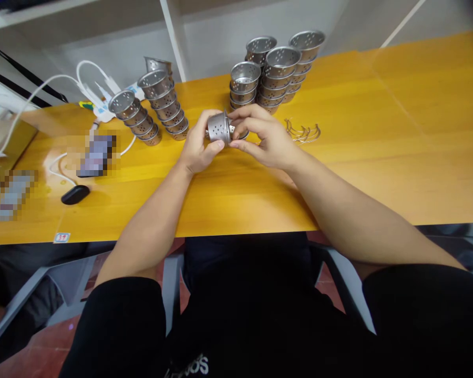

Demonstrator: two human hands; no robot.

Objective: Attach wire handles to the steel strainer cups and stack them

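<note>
L grip (199, 147) wrapped round perf'd metal cup (218, 129), sideways over bench (236, 205); R grip (265, 135) at its rim, can't tell if pinching. Cup stacks (275, 83) behind, thin curved wires (305, 134) to R.

The bare left hand (199, 144), at eleven o'clock, closes in a grip, thumb extended; the bare right hand (267, 137), at one, curls its fingers above its thumb. Bare forearms (150, 223) slant in from eight and four.
</note>
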